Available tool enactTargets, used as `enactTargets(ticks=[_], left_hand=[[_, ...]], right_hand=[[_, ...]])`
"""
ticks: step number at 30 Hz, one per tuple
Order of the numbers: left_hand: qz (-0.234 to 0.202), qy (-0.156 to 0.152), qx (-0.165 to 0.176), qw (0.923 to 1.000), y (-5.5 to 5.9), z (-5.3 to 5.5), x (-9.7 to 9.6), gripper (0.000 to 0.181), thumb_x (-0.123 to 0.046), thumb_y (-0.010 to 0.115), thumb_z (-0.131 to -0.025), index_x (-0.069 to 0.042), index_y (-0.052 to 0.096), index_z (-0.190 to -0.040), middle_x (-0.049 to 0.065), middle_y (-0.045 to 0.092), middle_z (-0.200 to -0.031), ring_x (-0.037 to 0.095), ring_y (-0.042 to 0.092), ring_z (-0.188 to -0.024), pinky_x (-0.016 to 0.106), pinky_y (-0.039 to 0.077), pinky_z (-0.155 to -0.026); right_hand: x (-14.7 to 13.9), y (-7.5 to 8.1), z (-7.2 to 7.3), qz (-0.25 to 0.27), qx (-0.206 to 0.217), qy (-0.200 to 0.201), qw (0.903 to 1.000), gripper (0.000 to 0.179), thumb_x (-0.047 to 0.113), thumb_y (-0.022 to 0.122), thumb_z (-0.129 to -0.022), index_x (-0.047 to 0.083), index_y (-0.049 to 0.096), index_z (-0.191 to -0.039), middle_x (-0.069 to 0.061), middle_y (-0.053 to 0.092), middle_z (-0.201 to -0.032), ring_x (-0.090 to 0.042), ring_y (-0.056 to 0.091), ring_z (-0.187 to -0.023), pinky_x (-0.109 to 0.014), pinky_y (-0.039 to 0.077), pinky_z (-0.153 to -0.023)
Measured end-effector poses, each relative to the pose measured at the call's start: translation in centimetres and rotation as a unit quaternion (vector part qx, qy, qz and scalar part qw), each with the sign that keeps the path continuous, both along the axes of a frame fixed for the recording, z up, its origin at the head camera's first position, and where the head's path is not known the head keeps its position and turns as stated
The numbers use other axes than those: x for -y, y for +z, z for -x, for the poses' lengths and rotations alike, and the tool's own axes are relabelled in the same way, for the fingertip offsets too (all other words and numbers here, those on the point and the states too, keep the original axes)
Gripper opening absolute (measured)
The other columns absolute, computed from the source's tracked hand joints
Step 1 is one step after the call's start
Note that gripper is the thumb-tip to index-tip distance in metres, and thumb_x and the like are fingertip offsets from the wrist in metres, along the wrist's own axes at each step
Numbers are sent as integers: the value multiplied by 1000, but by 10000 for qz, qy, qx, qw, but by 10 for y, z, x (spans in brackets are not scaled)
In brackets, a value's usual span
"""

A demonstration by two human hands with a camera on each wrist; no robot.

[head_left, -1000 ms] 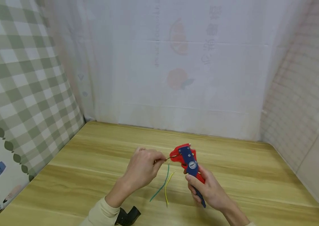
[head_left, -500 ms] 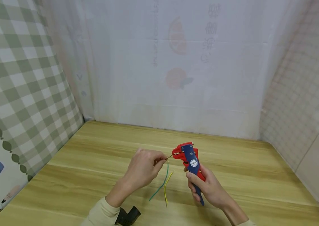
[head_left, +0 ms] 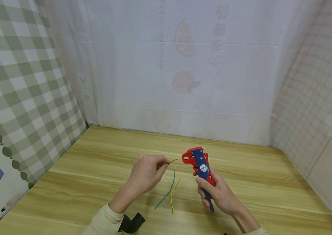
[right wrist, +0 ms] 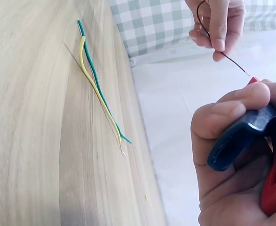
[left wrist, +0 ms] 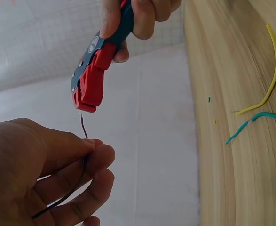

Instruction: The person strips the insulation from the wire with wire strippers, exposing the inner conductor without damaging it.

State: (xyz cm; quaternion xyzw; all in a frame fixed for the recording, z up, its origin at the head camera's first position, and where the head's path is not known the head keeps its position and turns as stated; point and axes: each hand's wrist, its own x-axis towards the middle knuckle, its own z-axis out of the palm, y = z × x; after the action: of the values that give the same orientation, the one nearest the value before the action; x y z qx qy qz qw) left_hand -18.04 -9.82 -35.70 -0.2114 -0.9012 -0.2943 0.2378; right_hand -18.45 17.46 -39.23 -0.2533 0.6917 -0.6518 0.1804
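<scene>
Between thumb and forefinger my left hand (head_left: 146, 173) pinches a thin brown wire (left wrist: 83, 126); its tip is bare metal and points at the tool. My right hand (head_left: 220, 192) grips the handles of a red and blue wire stripper (head_left: 200, 163), raised above the table. In the left wrist view, a small gap separates the bare tip from the stripper's red nose. On the table below lie a green wire (head_left: 166, 195) and a yellow wire (head_left: 172, 195), close together; the right wrist view shows bare ends on both.
The wood-grain table (head_left: 95, 156) holds tiny green (left wrist: 209, 99) and yellow scraps (left wrist: 215, 122). A black curved object (head_left: 132, 223) sits by my left sleeve. A pale printed sheet (head_left: 183, 98) hangs behind the table, a checked cloth (head_left: 27, 81) on the left.
The brown wire's end has come out of the stripper's nose and now shows bare metal. The stripper has shifted slightly right and up, and my left hand slightly left.
</scene>
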Motion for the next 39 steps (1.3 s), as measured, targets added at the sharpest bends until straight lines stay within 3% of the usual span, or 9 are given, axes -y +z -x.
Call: enactTargets(ticks=[9, 12, 16, 21, 27, 33, 39], left_hand=[[-41, 131, 109, 9998, -2, 1, 3, 10, -10, 77, -93, -18, 83, -91, -8, 78, -77, 0, 61, -59, 31, 51, -74], [-31, 143, 180, 9997, -4, 3, 5, 9, -9, 77, -94, -16, 83, -91, -6, 78, -78, 2, 61, -59, 28, 51, -67], [-28, 162, 485, 9987, -9, 7, 9, 9, -7, 78, -93, -14, 82, -91, -4, 77, -77, 4, 61, -61, 22, 47, -58], [24, 201, 962, 9952, -16, 11, 13, 9, -6, 78, -92, -14, 81, -89, -5, 74, -74, 6, 63, -63, 23, 46, -57], [-31, 182, 1446, 9893, -19, 14, 15, 7, -8, 77, -94, -13, 80, -92, -7, 73, -71, 4, 62, -61, 24, 46, -55], [68, 153, 1821, 9831, -23, 18, 16, 8, -8, 76, -94, -12, 76, -87, -8, 72, -69, 4, 58, -57, 23, 43, -54], [113, 263, 1959, 9802, -26, 20, 18, 9, -10, 76, -93, -13, 76, -85, -7, 70, -70, 7, 56, -59, 25, 44, -55]], right_hand=[[-6, -3, 4, 150, 28, 69, 9999, 41, 13, 42, -115, -2, 25, -149, 3, 55, -76, -10, 56, -54, -28, 54, -49], [-6, -4, 5, 202, 12, 56, 9998, 42, 14, 43, -115, -2, 24, -149, 2, 55, -76, -11, 56, -53, -28, 54, -48], [-9, -7, 7, 220, 37, -30, 9997, 37, 13, 43, -115, 0, 28, -146, 2, 55, -76, -11, 55, -53, -28, 54, -48], [-13, -11, 11, 67, 177, -227, 9996, 30, 16, 45, -115, 4, 34, -140, 2, 55, -76, -10, 56, -53, -27, 53, -49], [-17, -14, 15, -170, 409, -538, 9976, 36, 22, 48, -114, 7, 33, -143, 2, 55, -75, -12, 57, -52, -27, 54, -50], [-20, -18, 19, -154, 515, -695, 9961, 31, 22, 48, -114, 4, 37, -137, 1, 55, -74, -11, 56, -51, -27, 53, -49], [-22, -21, 22, -249, 649, -820, 9942, 45, 24, 50, -114, -3, 30, -143, 1, 56, -75, -12, 57, -52, -28, 54, -50]])
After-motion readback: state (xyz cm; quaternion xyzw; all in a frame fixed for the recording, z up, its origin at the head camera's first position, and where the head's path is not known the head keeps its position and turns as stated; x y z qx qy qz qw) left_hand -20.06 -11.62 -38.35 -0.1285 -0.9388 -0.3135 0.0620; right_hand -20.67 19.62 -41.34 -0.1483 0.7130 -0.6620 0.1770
